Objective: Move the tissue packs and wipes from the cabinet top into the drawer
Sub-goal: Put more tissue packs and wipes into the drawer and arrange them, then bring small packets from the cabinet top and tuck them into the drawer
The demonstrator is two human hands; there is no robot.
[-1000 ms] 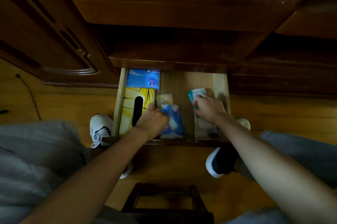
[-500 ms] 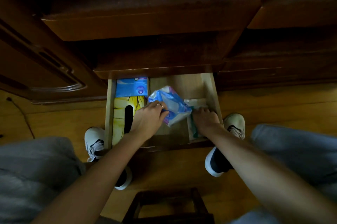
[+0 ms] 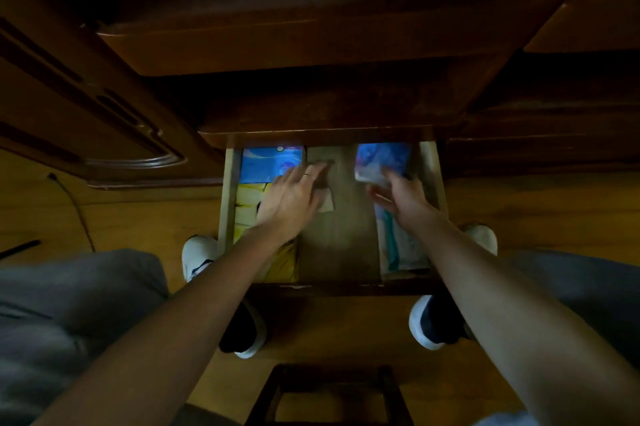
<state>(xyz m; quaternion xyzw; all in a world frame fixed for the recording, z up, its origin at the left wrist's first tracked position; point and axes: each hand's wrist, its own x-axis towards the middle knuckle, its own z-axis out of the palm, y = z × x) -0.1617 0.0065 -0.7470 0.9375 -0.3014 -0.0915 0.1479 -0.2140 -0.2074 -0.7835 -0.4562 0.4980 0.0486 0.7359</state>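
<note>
The wooden drawer (image 3: 228,204) is pulled out below me. At its back left lies a blue pack (image 3: 266,164), with a yellow tissue box (image 3: 247,207) in front of it. A small beige pack (image 3: 327,200) sits beside my left hand (image 3: 292,198), which hovers open with fingers spread. A blue tissue pack (image 3: 381,159) lies at the back right. My right hand (image 3: 403,200) is open, its blurred fingertips against that pack's near edge. A white and teal wipes pack (image 3: 398,247) lies under my right wrist.
The dark cabinet top (image 3: 311,44) overhangs the drawer's back. A carved cabinet door (image 3: 104,120) stands to the left. A dark wooden stool frame (image 3: 329,387) is between my feet, and a cable (image 3: 78,207) runs across the floor at left.
The blue tissue pack left my left hand and now lies at the drawer's back right by my right hand. My left hand opened and moved back over the left side.
</note>
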